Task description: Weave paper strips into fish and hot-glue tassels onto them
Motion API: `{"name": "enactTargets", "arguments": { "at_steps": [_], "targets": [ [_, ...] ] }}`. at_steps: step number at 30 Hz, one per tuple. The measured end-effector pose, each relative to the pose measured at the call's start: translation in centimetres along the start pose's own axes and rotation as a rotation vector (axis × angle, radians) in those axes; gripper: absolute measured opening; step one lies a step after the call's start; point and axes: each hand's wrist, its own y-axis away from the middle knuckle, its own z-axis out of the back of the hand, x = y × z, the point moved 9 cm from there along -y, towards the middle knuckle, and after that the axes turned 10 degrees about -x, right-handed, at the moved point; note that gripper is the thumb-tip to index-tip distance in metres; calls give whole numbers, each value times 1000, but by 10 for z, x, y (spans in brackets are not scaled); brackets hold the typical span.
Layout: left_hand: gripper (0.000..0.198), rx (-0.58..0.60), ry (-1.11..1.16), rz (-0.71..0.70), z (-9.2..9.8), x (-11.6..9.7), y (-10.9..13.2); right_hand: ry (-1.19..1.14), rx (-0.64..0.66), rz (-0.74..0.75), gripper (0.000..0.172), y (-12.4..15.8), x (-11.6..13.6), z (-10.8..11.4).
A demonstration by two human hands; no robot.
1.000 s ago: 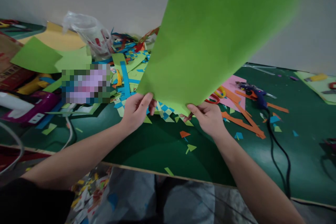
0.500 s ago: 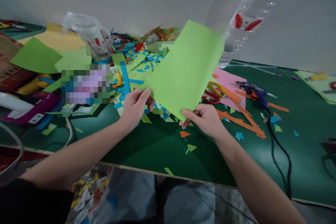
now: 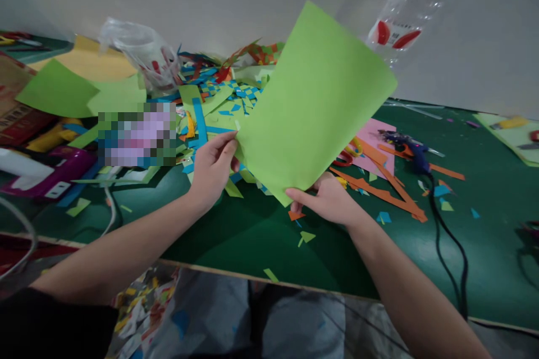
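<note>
A light green sheet of paper (image 3: 320,101) is held up above the table, tilted, its far edge raised toward the wall. My left hand (image 3: 214,165) pinches its left corner between thumb and fingers. At the near corner, my right hand (image 3: 322,199) grips the sheet with the thumb on top and the fingers partly hidden underneath. Behind and below the sheet lies a heap of green and blue paper strips and woven pieces (image 3: 227,104). Scissors with red and yellow handles (image 3: 356,146) are partly covered by the sheet's right edge.
On the right, a blue glue gun (image 3: 415,154) with a black cord lies beside orange strips (image 3: 387,182) and pink paper (image 3: 381,132). A clear plastic bottle (image 3: 400,28) stands at the back. Left are a purple-and-white tool (image 3: 54,174), a plastic-wrapped cup (image 3: 154,61) and green paper (image 3: 59,90).
The green sheet has risen and shifted right at its far end, showing more of its face and covering more of the bottle and scissors. Both hands keep hold and move slightly left.
</note>
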Motion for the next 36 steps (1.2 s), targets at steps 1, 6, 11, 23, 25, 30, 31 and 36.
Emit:
{"name": "enactTargets", "arguments": {
  "at_steps": [1,6,11,23,25,30,31,36],
  "targets": [
    [17,-3,-20,-17,1,-1,0,29,-7,10,36,-1,0,1],
    [17,4,18,-72,1,-5,0,45,-20,29,38,-2,0,4],
    [23,52,140,-101,-3,-10,3,-182,-7,-65,33,-2,-6,-2],
    [41,796,206,-14,-60,-34,70,-491,-353,-9,24,0,8,7],
    [46,854,178,30,-63,-33,78,-487,-320,-11,25,0,8,1],
    [54,893,227,189,-69,-26,83,-468,-265,-53,25,1,4,-10],
    [56,885,241,233,-70,-23,83,-470,-263,-54,24,1,3,-11],
    [57,933,204,351,-75,-12,92,-478,-247,-68,25,2,3,-16]
  ]
}}
